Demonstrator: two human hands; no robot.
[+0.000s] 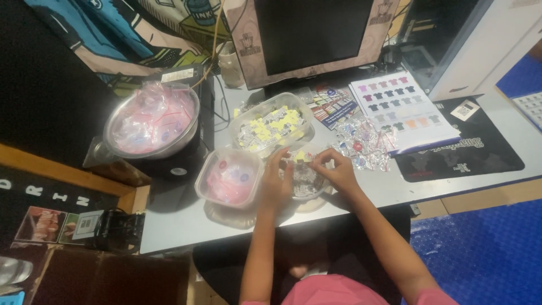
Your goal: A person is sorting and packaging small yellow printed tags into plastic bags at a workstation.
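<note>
Both hands meet over a small clear bowl [307, 182] on the desk [395, 189]. The left hand [275, 182] and right hand [337, 172] pinch a small yellow tag [301, 156] between their fingers, just above the bowl. The tag looks light, thin and flimsy, so it is best gripped by its edges. More tags fill the clear tub [271, 127] just beyond the fingers.

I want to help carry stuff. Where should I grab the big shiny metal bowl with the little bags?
Probably by the rim of the metal bowl, one hand each side, coming from above. Its wall curves smoothly with no handles showing, and the small plastic bags fill the middle.
</note>
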